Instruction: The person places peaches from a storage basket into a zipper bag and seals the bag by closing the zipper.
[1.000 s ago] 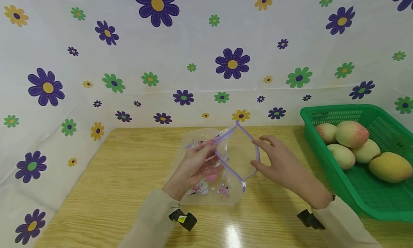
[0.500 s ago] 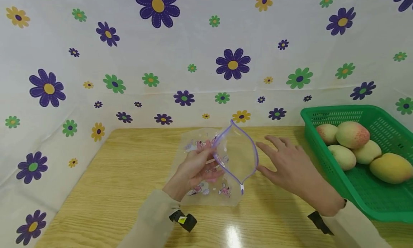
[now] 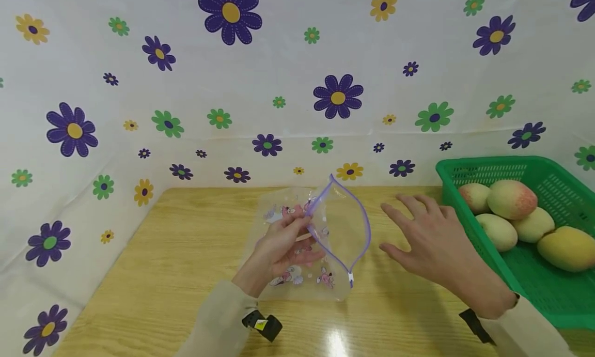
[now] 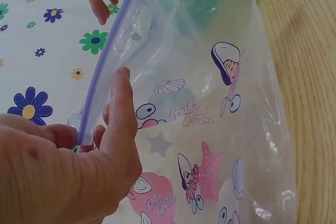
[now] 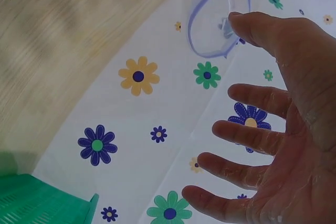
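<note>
A clear zip bag (image 3: 297, 287) with pink cartoon prints stands over the wooden table, its purple-edged mouth spread wide toward the right. A white slider (image 3: 350, 277) sits at the near corner of that mouth. My left hand (image 3: 281, 246) pinches the bag's left purple edge between thumb and finger; the left wrist view shows the other fingers (image 4: 122, 108) lying along the printed side. To the right of the mouth, my right hand (image 3: 432, 243) is apart from the bag, fingers spread and holding nothing. In the right wrist view its palm and separate fingers (image 5: 252, 135) show plainly.
At the right stands a green plastic basket (image 3: 483, 266) with several peaches (image 3: 512, 199) and a yellow mango (image 3: 568, 248) in it. A white cloth (image 3: 260, 88) printed with flowers hangs behind the wooden table (image 3: 153, 274).
My right hand has let go of the bag's right edge and moved right, toward the basket. The left hand keeps its pinch, and the mouth stays spread.
</note>
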Demonstrator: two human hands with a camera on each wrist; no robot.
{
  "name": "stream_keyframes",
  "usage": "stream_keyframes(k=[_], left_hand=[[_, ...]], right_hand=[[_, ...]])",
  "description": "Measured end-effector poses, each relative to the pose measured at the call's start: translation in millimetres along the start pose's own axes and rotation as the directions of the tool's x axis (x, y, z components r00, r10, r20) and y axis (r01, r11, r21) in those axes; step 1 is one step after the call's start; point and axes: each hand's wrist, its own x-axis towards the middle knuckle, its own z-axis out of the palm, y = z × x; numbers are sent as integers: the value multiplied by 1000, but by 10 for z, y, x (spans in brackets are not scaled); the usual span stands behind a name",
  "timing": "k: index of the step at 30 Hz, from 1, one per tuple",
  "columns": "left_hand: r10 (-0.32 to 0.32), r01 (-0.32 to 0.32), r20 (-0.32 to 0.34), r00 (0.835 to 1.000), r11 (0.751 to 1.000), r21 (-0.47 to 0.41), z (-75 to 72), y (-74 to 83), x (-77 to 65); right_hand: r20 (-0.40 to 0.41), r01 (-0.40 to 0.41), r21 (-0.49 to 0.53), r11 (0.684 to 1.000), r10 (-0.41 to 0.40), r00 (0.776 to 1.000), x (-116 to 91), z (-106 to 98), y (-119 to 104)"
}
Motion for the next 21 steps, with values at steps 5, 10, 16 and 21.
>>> stream_keyframes(k=[5, 10, 16, 21], left_hand=[[4, -4, -11, 1000, 1000, 20, -16, -32, -8], [11, -11, -17, 1000, 1000, 23, -33, -47, -2], [10, -9, -8, 1000, 1000, 15, -40, -52, 15], [6, -6, 2, 1000, 1000, 12, -26, -41, 10]], right_hand=[[-12, -5, -6, 1000, 5, 1000, -26, -20, 68], [-18, -7, -16, 1000, 6, 1000, -44, -44, 134], [-32, 0, -38, 999, -1, 999, -48, -65, 206], [-16, -8, -75, 997, 7, 1000, -54, -105, 264]])
